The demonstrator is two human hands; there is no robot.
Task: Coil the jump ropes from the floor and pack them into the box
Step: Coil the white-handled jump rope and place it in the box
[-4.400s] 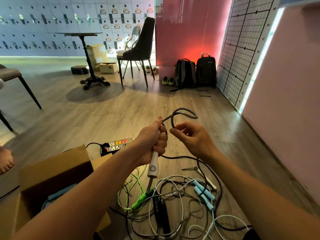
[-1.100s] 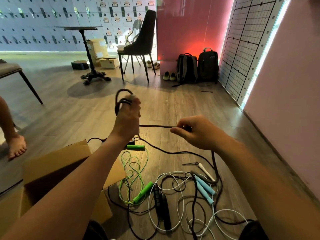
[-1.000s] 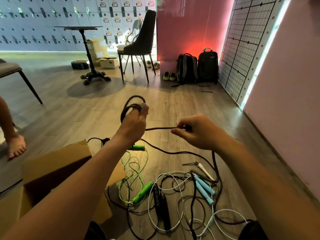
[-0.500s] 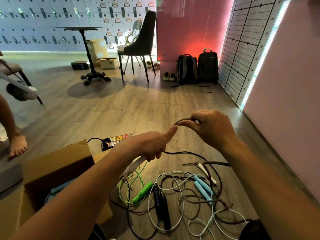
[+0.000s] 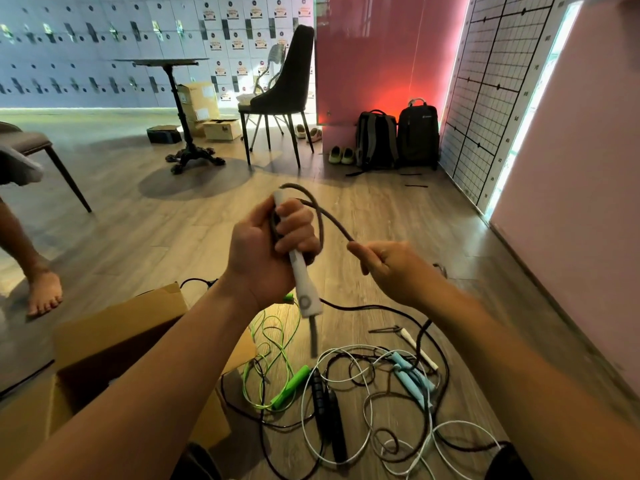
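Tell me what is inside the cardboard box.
Only dark shadow shows inside the cardboard box; no contents can be made out. The left forearm covers its right part, so anything there is hidden.

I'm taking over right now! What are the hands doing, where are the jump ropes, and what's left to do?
Left hand: grips the white plastic handle of the dark grey jump rope, with one loop wound at it.
Right hand: grips the same rope further along.
Floor: a tangle of the green jump rope, black-handled rope, light blue-handled rope and the grey rope's tail.
Open brown cardboard box: front left, contents hidden.
Done: grey coil barely begun.
Left: finish this coil, box it, then do the others.
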